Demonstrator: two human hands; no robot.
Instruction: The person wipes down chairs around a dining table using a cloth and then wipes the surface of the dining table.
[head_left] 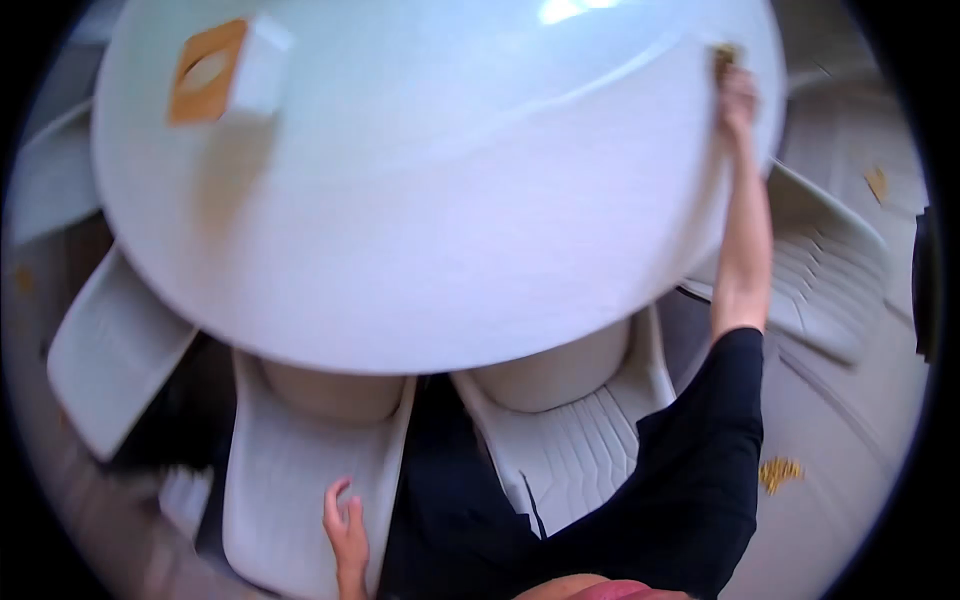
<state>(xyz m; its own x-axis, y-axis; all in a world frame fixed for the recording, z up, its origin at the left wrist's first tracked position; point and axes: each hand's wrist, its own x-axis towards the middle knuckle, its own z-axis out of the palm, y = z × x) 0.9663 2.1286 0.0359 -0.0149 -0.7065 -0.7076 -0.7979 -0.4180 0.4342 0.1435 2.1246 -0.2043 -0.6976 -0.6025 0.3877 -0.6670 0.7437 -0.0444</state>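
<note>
My right hand (pixel 738 97) is stretched far out over the right side of a large round white table (pixel 430 240). Its fingers are closed on a small yellow-brown thing (pixel 726 54), which is blurred and could be a bunched cloth or a sponge. The thing appears to rest on the tabletop near the far right rim. Down by my side, my left hand (pixel 347 525) hangs over the seat of a white chair (pixel 290 470). Its fingers are loosely curled and apart, with nothing in them.
A box with an orange-brown face and an oval opening (pixel 208 72) stands on the table's far left. White chairs surround the table, including one close in front of me (pixel 575 450) and one at the right (pixel 815 260). Yellow patches (pixel 780 474) mark the floor.
</note>
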